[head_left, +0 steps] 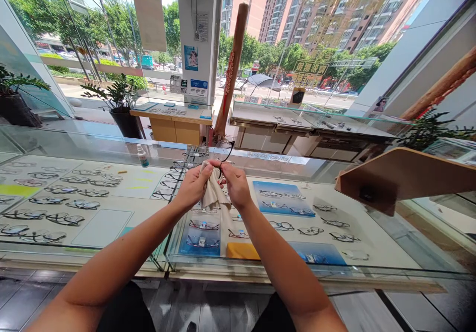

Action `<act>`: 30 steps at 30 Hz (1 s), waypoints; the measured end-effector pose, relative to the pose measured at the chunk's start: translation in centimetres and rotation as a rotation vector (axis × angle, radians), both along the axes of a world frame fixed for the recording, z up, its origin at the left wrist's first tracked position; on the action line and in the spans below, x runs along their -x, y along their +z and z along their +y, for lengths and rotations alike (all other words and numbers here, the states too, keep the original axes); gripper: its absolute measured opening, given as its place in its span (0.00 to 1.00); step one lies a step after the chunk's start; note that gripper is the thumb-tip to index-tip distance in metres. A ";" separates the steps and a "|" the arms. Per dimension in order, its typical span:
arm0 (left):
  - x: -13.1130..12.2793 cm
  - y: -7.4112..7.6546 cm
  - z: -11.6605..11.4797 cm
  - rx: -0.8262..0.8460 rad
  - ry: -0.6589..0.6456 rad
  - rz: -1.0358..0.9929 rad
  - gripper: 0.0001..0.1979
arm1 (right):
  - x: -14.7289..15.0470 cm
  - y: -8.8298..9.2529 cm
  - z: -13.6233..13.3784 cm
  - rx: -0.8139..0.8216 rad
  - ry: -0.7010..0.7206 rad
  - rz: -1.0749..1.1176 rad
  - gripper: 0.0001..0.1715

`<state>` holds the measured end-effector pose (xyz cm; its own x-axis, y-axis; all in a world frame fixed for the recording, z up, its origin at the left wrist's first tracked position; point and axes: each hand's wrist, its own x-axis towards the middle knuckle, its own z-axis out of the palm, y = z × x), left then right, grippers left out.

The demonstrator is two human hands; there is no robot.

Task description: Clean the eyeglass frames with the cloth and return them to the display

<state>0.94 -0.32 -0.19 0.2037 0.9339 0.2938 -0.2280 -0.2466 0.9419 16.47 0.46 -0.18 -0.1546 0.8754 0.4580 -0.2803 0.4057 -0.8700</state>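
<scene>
My left hand point(192, 186) is closed on a beige cleaning cloth point(214, 193) that hangs down between both hands. My right hand point(235, 183) pinches a pair of black-framed glasses point(225, 156), whose temple arm sticks up above the fingers. The cloth is pressed against the glasses where the two hands meet. Both hands hover above a glass display counter point(297, 267) filled with rows of eyeglasses point(59, 205).
A small spray bottle point(142, 155) stands on the counter's far side. A tan wooden stand point(397, 178) sits on the counter at right. Beyond are more display counters point(174, 116), potted plants point(121, 101), a wooden post point(230, 74) and large windows onto a street.
</scene>
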 end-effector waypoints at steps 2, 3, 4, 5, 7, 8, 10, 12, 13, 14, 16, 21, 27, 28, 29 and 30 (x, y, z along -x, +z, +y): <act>0.3 -0.2 0.3 -0.034 -0.045 0.059 0.32 | -0.2 -0.1 0.2 0.082 0.025 0.040 0.28; 0.4 -0.4 0.4 -0.055 -0.060 0.080 0.31 | -0.3 0.0 0.3 0.109 0.032 0.052 0.27; 0.5 -0.5 0.5 -0.067 -0.080 0.096 0.31 | -0.4 0.1 0.4 0.127 0.035 0.060 0.27; 0.6 -0.6 0.6 -0.070 -0.104 0.105 0.30 | -0.4 0.2 0.4 0.142 0.033 0.069 0.26; 0.7 -0.7 0.7 -0.063 -0.146 0.115 0.29 | -0.4 0.5 0.4 0.170 0.028 0.087 0.25; 0.8 -0.7 0.7 -0.059 -0.160 0.119 0.29 | -0.4 0.6 0.5 0.184 0.026 0.097 0.25; 0.9 -0.6 0.7 -0.052 -0.181 0.124 0.28 | -0.4 0.8 0.5 0.212 0.023 0.121 0.24; 0.9 -0.4 0.6 -0.052 -0.202 0.125 0.27 | -0.3 0.9 0.6 0.227 0.020 0.142 0.24; 1.0 -0.4 0.5 -0.054 -0.212 0.130 0.27 | -0.3 0.9 0.7 0.228 0.020 0.154 0.24; 1.0 -0.3 0.5 -0.059 -0.215 0.137 0.28 | -0.3 0.9 0.7 0.227 0.021 0.166 0.24; 1.0 -0.1 0.3 -0.068 -0.202 0.160 0.29 | -0.3 0.9 0.7 0.229 0.030 0.188 0.26; 0.8 0.0 0.0 -0.108 -0.068 0.217 0.28 | -0.1 0.9 0.6 0.238 0.060 0.181 0.26; 0.1 0.0 -0.3 -0.149 0.123 0.231 0.26 | 0.3 0.8 0.4 0.249 0.091 0.170 0.26; 0.0 0.0 -0.3 -0.153 0.137 0.226 0.26 | 0.4 0.8 0.4 0.246 0.105 0.173 0.26; 0.0 -0.1 -0.3 -0.154 0.150 0.219 0.25 | 0.5 0.7 0.3 0.244 0.120 0.178 0.26; -0.1 -0.2 -0.3 -0.152 0.159 0.212 0.25 | 0.6 0.7 0.3 0.243 0.130 0.187 0.25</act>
